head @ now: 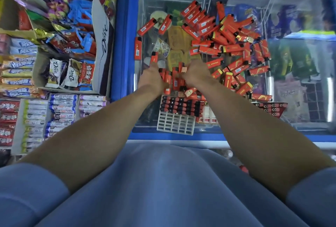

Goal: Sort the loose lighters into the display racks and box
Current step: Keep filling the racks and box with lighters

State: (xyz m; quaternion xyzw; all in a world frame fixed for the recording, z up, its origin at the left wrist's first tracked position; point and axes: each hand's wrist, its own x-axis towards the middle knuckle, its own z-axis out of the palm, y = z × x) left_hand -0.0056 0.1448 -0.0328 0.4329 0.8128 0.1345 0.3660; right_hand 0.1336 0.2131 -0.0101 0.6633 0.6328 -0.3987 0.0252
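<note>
Here, left hand (pixel 151 77) and right hand (pixel 195 74) both grasping a bunch of lighters (pixel 173 79) between them, rack (pixel 176 123) just below — more loose ones beyond the right hand.

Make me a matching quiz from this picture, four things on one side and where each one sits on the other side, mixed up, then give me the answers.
Things:
1. white grid rack
2. lone lighter
3. big lighter heap
4. Dove packets

Places:
A. on the freezer's blue left frame
B. in a box on the shelf to the left
C. nearest the person, partly filled
D. spread over the glass, right of centre

Pairs: 1-C, 2-A, 3-D, 4-B
</note>
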